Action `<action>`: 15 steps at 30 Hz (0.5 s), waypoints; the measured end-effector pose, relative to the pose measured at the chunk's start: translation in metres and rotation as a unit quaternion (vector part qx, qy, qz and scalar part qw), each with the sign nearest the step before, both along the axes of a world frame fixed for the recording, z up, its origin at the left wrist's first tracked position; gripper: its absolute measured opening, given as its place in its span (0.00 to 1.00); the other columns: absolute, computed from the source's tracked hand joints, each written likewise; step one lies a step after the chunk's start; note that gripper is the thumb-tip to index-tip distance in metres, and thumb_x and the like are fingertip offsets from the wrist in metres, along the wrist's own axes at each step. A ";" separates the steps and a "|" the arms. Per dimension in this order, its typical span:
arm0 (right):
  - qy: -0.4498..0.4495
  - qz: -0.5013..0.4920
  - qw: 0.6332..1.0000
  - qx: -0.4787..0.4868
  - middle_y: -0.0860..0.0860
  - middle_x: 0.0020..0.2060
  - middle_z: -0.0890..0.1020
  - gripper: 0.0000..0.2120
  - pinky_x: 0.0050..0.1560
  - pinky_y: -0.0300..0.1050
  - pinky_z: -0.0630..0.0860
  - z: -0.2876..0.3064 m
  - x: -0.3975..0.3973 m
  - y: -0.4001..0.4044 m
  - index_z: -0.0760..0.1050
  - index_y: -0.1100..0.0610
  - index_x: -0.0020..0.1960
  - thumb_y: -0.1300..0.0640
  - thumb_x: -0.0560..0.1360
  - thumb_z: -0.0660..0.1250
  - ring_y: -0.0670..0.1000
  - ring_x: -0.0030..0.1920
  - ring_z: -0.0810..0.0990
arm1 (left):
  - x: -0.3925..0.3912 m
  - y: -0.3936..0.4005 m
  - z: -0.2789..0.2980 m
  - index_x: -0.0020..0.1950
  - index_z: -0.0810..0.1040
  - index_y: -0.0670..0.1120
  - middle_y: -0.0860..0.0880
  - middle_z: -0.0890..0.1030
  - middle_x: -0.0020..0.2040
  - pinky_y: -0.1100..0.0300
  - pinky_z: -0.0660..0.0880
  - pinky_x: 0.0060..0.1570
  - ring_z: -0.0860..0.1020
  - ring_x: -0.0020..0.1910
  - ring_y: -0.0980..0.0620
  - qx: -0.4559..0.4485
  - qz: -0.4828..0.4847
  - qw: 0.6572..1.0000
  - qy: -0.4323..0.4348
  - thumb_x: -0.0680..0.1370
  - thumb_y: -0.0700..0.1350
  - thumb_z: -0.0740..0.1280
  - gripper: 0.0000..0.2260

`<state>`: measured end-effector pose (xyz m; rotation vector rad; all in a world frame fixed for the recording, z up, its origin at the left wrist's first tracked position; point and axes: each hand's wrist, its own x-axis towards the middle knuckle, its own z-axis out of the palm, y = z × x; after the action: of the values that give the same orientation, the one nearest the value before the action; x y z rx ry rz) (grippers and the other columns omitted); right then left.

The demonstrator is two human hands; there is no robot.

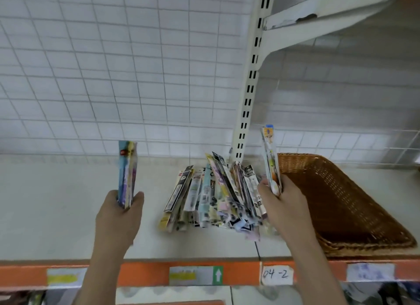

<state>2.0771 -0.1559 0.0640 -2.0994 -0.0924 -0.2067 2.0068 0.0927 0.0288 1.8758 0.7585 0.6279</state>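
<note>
Both grips hold packets upright above the shelf, one on each side of the pile.

My left grip [120,213] is clamped round the lower end of a small bundle of packets [127,173], which stands upright to the left of the loose pile of packets [213,198] and well apart from it. My right grip [281,204] is clamped on the foot of a tall packet [270,159], which tilts slightly left, just beside the brown wicker basket [341,202]. The pile lies on the pale shelf [56,202], leaning at the foot of the slotted upright [247,93]. A tag [276,274] on the near orange edge reads "04 -2".
</note>
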 end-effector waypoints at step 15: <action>0.076 -0.107 0.991 -0.016 0.55 0.34 0.74 0.07 0.32 0.44 0.66 -0.003 0.031 -0.089 0.71 0.59 0.50 0.55 0.77 0.63 0.52 0.32 0.71 | 0.042 -0.044 0.014 0.46 0.71 0.37 0.40 0.78 0.35 0.54 0.71 0.34 0.77 0.34 0.40 -0.011 -0.106 0.993 0.053 0.79 0.47 0.61 0.12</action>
<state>2.1079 -0.2445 0.0612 -2.1480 0.2234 -0.1728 2.0493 0.0491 0.0425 1.9508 0.6196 0.3862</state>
